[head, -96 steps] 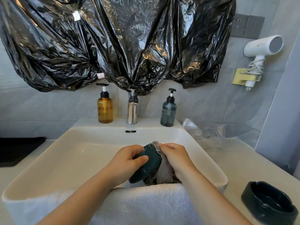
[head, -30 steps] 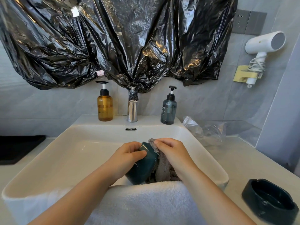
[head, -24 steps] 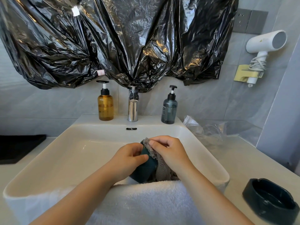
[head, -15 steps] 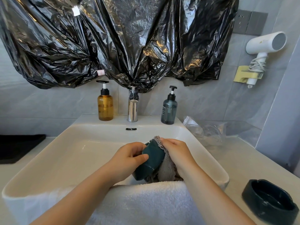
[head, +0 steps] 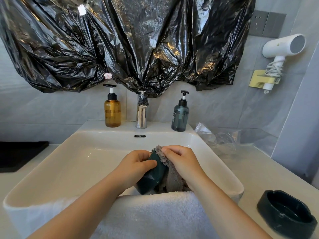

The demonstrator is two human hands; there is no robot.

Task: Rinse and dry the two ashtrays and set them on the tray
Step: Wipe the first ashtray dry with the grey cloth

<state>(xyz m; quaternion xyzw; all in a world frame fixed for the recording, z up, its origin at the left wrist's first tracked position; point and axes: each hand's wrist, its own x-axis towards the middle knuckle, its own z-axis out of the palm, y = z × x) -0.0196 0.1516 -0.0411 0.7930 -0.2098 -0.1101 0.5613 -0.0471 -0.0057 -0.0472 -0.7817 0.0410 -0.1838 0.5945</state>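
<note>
Glossy crinkled black plastic sheet point(head: 120, 45), polished chrome tap point(head: 141, 114), smooth glazed white basin point(head: 69, 163), fluffy white towel point(head: 155, 214), nubby grey cloth point(head: 172, 178)

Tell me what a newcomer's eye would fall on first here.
The crinkled black plastic sheet draped across the wall above the faucet dominates. Below it, over the white sink, the left hand grips a dark green ashtray while the right hand holds a grey cloth against it. A black ashtray sits on the counter at the lower right.
</note>
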